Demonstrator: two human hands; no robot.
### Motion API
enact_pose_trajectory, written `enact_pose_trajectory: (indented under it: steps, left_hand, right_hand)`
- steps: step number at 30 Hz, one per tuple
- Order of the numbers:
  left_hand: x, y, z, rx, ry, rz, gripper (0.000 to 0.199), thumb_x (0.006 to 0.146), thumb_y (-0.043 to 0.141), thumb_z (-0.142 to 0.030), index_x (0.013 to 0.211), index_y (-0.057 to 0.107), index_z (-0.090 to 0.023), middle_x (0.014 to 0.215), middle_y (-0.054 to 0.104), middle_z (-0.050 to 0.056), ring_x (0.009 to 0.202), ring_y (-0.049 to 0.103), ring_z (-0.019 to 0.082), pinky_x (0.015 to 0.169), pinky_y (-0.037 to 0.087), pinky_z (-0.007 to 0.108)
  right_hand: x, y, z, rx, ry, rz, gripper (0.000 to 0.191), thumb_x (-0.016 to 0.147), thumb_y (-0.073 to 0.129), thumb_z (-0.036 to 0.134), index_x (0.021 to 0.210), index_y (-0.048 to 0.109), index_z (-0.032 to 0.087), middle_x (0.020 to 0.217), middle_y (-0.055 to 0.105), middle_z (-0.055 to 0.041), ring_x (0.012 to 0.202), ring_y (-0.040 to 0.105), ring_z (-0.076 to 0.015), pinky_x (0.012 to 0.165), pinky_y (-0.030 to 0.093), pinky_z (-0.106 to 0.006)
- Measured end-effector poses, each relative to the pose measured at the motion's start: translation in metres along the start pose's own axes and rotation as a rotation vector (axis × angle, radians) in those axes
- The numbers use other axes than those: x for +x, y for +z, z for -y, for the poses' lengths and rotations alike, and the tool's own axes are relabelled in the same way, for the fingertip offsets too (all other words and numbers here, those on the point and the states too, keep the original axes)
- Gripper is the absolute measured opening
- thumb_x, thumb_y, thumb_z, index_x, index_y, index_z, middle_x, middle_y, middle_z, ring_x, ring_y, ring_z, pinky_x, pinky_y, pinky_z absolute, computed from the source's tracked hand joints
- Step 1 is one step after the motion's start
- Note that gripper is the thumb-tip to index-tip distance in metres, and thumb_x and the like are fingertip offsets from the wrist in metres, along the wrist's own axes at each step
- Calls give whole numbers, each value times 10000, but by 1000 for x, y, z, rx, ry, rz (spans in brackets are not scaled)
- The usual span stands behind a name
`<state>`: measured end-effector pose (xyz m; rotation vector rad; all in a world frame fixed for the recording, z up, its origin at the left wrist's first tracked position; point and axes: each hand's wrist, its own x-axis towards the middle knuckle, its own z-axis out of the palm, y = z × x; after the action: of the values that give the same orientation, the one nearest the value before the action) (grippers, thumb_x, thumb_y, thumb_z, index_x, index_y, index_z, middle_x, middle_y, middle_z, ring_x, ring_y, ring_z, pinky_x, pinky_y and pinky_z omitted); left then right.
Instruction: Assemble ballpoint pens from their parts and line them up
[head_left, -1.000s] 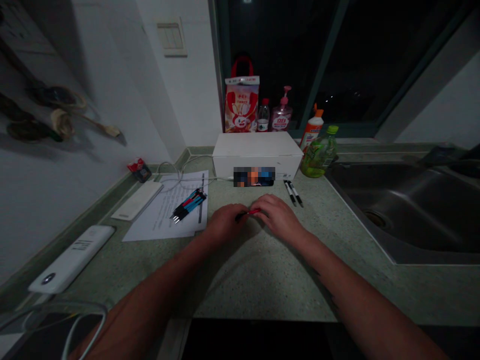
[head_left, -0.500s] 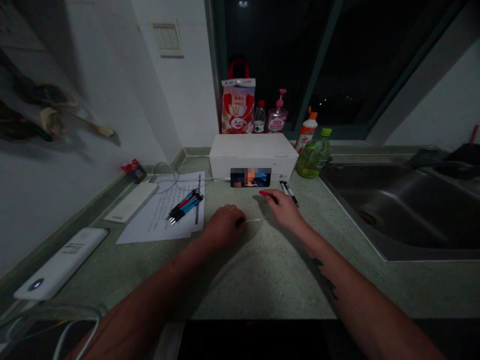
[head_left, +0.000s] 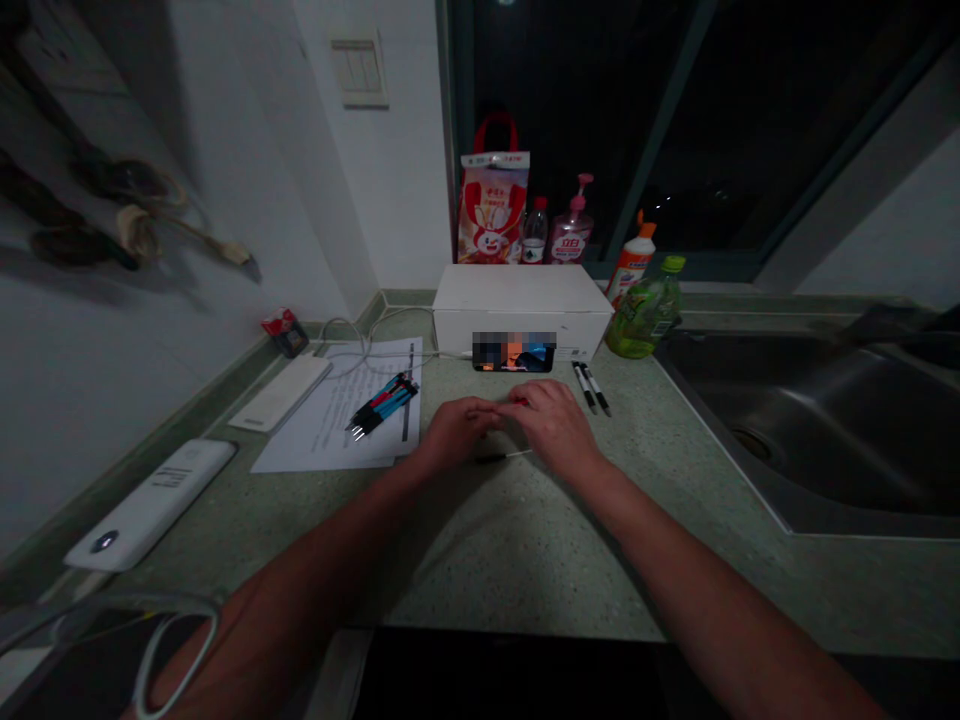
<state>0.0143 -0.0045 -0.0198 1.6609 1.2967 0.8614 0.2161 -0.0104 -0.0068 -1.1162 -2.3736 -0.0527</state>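
Left hand [head_left: 461,425] and right hand [head_left: 556,420] have come together, after standing apart in the earlier frame, and the black part [head_left: 491,459] with its refill [head_left: 519,453] has gone from the left hand to the surface [head_left: 510,560], just near of the fingers. The right hand is closed on the red part [head_left: 523,402], of which only a bit shows; whether the left hand grips it too, I cannot tell. So small and mostly covered, it could slip if the pinch loosens. The black part, lying loose, could roll if a wrist brushes it; the thin refill could bend under a palm. Farther off, a phone [head_left: 514,358] stands before the box [head_left: 521,288], two pens [head_left: 592,388] lie right, more pens [head_left: 382,402] left on paper [head_left: 300,440].
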Motion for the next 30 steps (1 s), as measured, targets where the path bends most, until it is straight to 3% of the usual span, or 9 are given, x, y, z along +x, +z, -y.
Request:
enact_pose_trajectory:
  steps: [9, 14, 20, 30]
  left_hand:
    - [2, 0, 5, 37, -40, -57, 119, 884, 703, -163, 903, 813, -205, 869, 831, 26, 856, 760, 210, 852, 607, 345]
    - [4, -3, 9, 250, 71, -155, 112, 891, 732, -184, 913, 832, -230, 975, 822, 46, 930, 742, 226, 920, 606, 376]
    - [4, 5, 14, 514, 196, -59, 145, 895, 746, -141, 976, 839, -219, 985, 785, 65, 983, 712, 260, 971, 568, 420]
    - [8, 6, 11, 585, 155, -52, 120, 912, 732, -160, 872, 825, -224, 953, 777, 73, 971, 696, 258, 947, 546, 394]
  right_hand:
    - [-6, -3, -11, 28, 95, -9, 268, 1073, 579, 244, 1185, 822, 261, 1143, 768, -111, 1121, 617, -308, 977, 468, -441]
    - [-5, 5, -16, 75, 199, -81, 272, 1073, 577, 255, 1204, 815, 237, 1100, 749, -114, 1085, 638, -292, 970, 492, -421]
    - [1, 28, -25, 103, 249, 60, 251, 1039, 653, 248, 1234, 806, 207, 1110, 739, -118, 1075, 662, -270, 962, 508, -391]
    - [-3, 21, -30, 28, 277, 149, 201, 1035, 650, 213, 1123, 830, 195, 1082, 775, -122, 1077, 667, -293, 969, 492, -417]
